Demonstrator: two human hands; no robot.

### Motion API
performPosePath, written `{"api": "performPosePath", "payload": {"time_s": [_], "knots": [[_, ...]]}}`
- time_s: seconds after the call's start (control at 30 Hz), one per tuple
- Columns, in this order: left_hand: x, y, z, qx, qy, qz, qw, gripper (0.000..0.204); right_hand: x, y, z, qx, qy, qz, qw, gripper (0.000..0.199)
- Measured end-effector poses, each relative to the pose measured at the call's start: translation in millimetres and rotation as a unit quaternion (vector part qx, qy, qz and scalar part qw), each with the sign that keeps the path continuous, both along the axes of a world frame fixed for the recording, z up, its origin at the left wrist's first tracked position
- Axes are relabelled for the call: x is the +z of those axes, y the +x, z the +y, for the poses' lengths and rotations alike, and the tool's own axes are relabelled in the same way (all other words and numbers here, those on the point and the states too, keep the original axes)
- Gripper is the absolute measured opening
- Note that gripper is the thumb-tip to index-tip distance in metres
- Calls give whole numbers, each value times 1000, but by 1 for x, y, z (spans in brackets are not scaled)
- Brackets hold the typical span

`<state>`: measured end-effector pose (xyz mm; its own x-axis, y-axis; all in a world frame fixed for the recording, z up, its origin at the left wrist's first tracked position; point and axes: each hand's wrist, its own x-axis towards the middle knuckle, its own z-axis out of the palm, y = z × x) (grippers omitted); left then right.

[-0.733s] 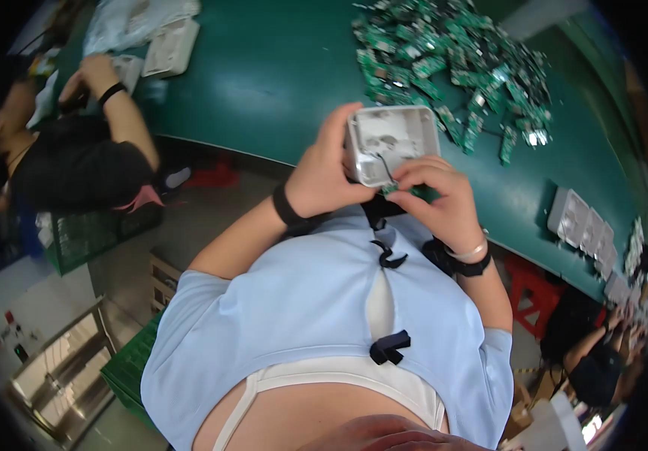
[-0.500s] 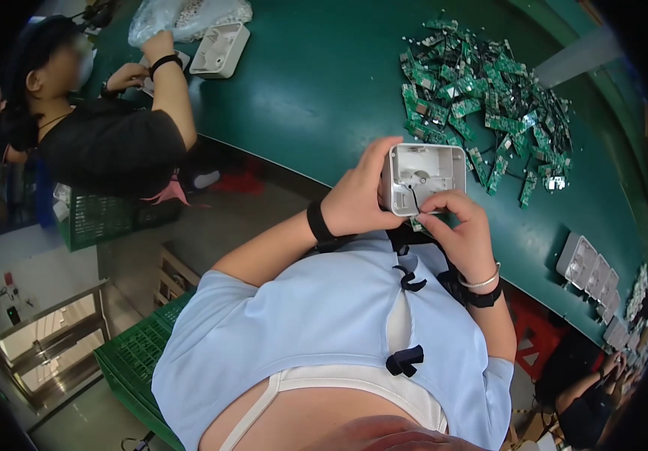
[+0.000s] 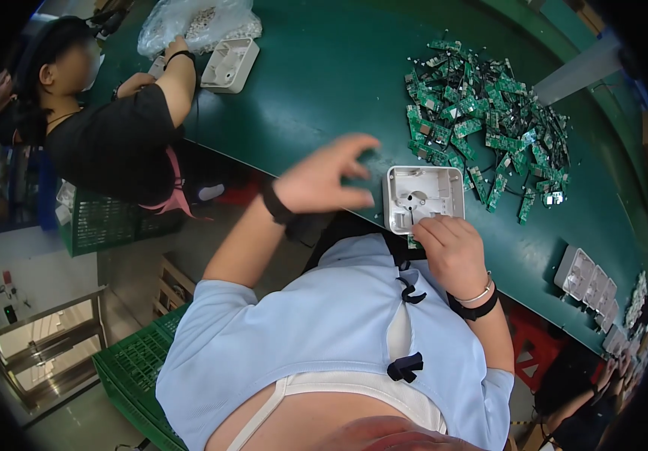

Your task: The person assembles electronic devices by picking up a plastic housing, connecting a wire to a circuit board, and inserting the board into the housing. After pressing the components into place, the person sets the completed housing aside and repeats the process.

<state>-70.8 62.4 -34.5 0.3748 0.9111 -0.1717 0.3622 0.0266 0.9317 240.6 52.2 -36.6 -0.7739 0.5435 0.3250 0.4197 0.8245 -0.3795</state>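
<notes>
Releasing the box (image 3: 442, 192) with my left hand (image 3: 316, 182).
Its fingers now spread; only my right hand (image 3: 455, 252) stays at the near wall, pinching what I cannot tell.

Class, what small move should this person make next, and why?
Probably steady the white box with the left hand: that hand is open and apart from the box, while only the right hand is at its near edge, by the dark wire and small green board.
</notes>
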Motion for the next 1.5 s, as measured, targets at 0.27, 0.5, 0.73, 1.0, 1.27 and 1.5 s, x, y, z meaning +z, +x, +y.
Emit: {"api": "performPosePath", "payload": {"time_s": [0.27, 0.5, 0.73, 1.0, 1.27, 1.5], "knots": [[-27, -142, 64, 270, 292, 624, 673, 63, 17, 54, -22, -106, 55, -4, 993, 26], [-36, -208, 83, 237, 114, 667, 697, 57, 33, 120, -43, -243, 60, -45, 967, 24], [-47, -164, 64, 274, 234, 589, 723, 50, 5, 196, -47, -341, 72, -91, 933, 25], [4, -5, -42, 152, 358, 404, 828, 45, -10, 230, -41, -374, 63, -132, 916, 26], [7, 39, -74, -41, 320, 298, 898, 48, 16, 183, -24, -425, 43, -93, 899, 26], [-13, 53, -68, -116, 343, 269, 893, 47, -15, 115, 54, -410, 5, -55, 910, 26]]}}
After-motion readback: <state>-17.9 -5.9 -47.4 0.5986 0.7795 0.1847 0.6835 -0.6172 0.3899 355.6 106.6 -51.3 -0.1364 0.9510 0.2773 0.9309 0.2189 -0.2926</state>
